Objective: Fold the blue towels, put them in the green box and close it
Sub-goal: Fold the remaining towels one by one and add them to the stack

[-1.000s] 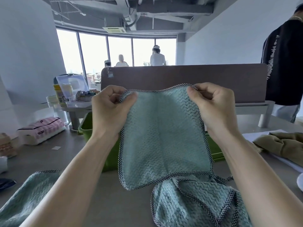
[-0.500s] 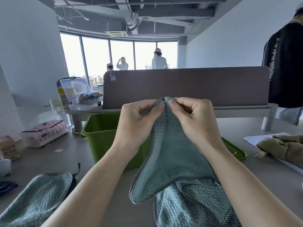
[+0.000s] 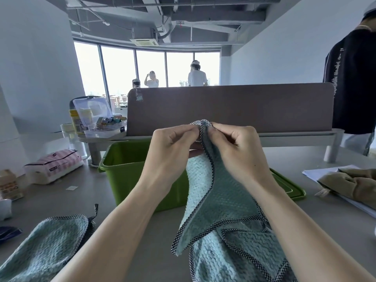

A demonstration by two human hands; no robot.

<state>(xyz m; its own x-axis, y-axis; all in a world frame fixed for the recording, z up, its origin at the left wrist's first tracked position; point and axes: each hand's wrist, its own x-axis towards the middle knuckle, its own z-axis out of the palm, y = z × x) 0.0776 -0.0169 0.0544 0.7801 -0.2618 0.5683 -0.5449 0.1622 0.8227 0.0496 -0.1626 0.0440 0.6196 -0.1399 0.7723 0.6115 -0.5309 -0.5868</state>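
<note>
Occluded and cropped items
The left hand (image 3: 173, 151), right hand (image 3: 238, 151) and held towel (image 3: 219, 196) cover the right part of the green box (image 3: 130, 171) and most of its lid (image 3: 291, 188); the box floor cannot be seen. Pinching fingers hide the towel's top corners. The side towel (image 3: 46, 247) and the lower towel (image 3: 240, 259) run off the bottom edge. A standing person (image 3: 354, 78) is cut by the right edge. Print on the pink packet (image 3: 55, 165) is too small to read
</note>
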